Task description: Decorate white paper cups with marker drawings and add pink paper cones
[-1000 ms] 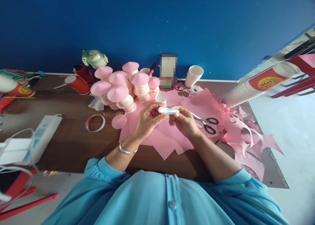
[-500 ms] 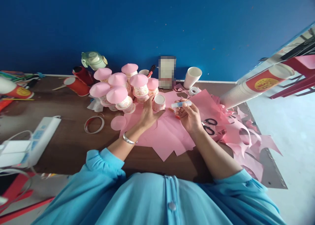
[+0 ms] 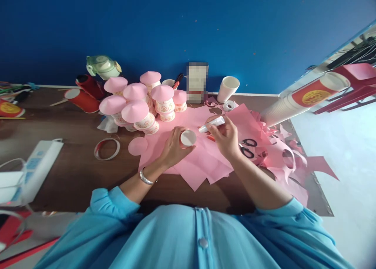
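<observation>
In my left hand [image 3: 173, 148] is a small paper cup [image 3: 188, 139], gripped round its side with its pale round end facing up toward me. My right hand [image 3: 226, 137] pinches a white glue tube [image 3: 212, 124], its narrow tip pointing left toward the cup, a short gap apart. Under both hands lie overlapping sheets of pink paper [image 3: 190, 173]. To the left of them stand several stacked paper cups topped with pink paper cones [image 3: 135, 111]. A loose pink paper disc [image 3: 137, 146] lies left of my left hand.
Black-handled scissors [image 3: 249, 148] and pink paper scraps [image 3: 288, 159] lie to the right, near a long stack of paper cups [image 3: 305, 100]. A tape ring [image 3: 107, 149] and a power strip [image 3: 44, 167] are on the left. A tall white cup [image 3: 228, 89] stands by the blue wall.
My left hand has drawn the paper cup toward me, away from the coned cups, and tilted it. The glue tube in my right hand has turned so its tip slants down.
</observation>
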A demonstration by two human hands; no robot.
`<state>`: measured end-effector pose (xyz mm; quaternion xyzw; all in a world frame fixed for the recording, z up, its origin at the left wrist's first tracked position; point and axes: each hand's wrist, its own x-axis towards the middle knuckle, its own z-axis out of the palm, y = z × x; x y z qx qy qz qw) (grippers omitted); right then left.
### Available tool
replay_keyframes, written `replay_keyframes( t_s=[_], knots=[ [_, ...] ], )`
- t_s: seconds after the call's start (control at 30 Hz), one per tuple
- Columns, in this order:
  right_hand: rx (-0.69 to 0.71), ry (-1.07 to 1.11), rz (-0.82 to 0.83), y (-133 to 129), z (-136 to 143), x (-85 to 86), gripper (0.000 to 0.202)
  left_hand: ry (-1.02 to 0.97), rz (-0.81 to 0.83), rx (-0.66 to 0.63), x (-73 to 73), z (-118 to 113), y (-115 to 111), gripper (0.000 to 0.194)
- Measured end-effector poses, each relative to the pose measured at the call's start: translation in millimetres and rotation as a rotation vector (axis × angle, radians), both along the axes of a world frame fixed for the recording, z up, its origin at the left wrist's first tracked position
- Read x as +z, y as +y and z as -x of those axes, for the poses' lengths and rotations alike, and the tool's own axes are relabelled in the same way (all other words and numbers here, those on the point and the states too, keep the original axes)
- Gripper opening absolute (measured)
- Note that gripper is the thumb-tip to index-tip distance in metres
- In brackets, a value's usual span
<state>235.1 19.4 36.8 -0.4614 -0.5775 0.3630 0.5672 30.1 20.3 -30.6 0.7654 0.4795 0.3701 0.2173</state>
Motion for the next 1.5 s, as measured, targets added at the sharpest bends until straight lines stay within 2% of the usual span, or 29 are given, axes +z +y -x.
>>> replay_keyframes(
  t_s=[0.07,0.17,0.27,0.43,0.57,0.8,1.07,1.5],
  knots=[
    [0.007,-0.149,-0.002,-0.8,5.8,1.2,0.028,0.024,0.059,0.020,-2.1,-1.5,-2.1,0.057],
    [-0.028,-0.340,-0.092,0.4,12.7,-1.2,0.021,0.073,0.055,0.000,-1.2,-4.3,-1.1,0.057],
    [-0.036,-0.442,-0.174,2.8,15.6,-5.0,0.017,0.089,0.041,-0.006,1.1,-4.7,-0.4,0.051],
    [-0.038,-0.548,-0.208,4.8,16.7,-8.8,0.015,0.102,0.138,0.026,4.9,-3.8,-1.8,0.050],
    [-0.052,-0.571,-0.212,6.3,17.5,-10.6,0.016,0.092,0.186,0.008,7.4,-4.3,-1.2,0.050],
    [-0.082,-0.556,-0.158,9.2,16.7,-12.9,0.022,0.093,0.107,0.004,1.7,-3.8,1.4,0.057],
    [-0.099,-0.498,-0.116,10.1,16.1,-13.3,0.025,0.096,0.093,-0.011,-0.9,-3.1,1.3,0.061],
    [-0.114,-0.550,-0.174,7.1,15.8,-8.3,0.026,0.112,0.045,-0.019,0.3,-5.2,0.3,0.050]
  ],
)
